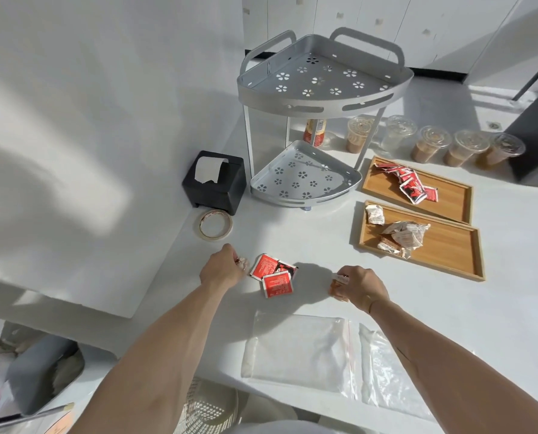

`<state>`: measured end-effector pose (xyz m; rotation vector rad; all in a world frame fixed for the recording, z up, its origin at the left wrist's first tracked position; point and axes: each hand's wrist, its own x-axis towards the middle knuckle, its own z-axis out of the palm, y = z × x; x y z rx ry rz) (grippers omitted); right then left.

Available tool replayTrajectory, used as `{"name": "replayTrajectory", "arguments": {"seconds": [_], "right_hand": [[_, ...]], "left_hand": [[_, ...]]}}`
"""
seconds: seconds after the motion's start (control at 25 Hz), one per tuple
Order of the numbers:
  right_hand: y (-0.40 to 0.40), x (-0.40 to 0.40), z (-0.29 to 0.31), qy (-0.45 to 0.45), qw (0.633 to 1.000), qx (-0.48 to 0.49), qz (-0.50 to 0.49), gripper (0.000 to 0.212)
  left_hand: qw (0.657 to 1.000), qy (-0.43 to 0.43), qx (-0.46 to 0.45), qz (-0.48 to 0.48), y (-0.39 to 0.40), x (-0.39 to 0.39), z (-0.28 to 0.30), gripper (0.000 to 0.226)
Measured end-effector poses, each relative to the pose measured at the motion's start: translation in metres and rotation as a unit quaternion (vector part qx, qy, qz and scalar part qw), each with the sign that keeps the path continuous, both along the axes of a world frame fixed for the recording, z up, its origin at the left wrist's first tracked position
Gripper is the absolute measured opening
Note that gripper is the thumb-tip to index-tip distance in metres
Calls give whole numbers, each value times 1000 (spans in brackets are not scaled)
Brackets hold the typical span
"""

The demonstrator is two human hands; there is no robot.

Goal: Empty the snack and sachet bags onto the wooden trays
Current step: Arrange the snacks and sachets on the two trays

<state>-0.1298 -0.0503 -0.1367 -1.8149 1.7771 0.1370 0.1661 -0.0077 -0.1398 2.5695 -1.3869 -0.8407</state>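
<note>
the red sachets [274, 275] lie between both hands, nearer the left hand [222, 267]; it pinches a small wrapper, and the right hand [358, 286] grips a snack.

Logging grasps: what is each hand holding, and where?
Left hand: small clear-wrapped snack, pinched at fingertips. Right hand: orange-brown wrapped snack, gripped around its middle.

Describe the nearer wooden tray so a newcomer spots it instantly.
Start at the grey two-tier corner rack. Two wooden trays lie to its right on the white counter; take the nearer wooden tray. It holds pale crumpled snack packets, whereas the far tray holds red sachets.
</note>
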Motion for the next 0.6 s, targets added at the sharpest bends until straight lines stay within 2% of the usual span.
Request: {"name": "replayTrajectory", "arguments": {"seconds": [0.2,0.4,0.52,0.6], "right_hand": [[-6,-21,18,2,1000,-10,16,28],[-15,-71,48,-22,999,-35,-3,27],[-18,-113,63,-21,998,-49,-15,31],[-21,-145,73,-18,998,-49,-26,25]], "left_hand": [[998,43,-42,-20,-13,1,23,35],[992,61,-75,-78,-39,-50,55,27],[988,104,-72,-89,-53,-102,67,19],[983,134,-70,-100,-62,-142,75,13]]}}
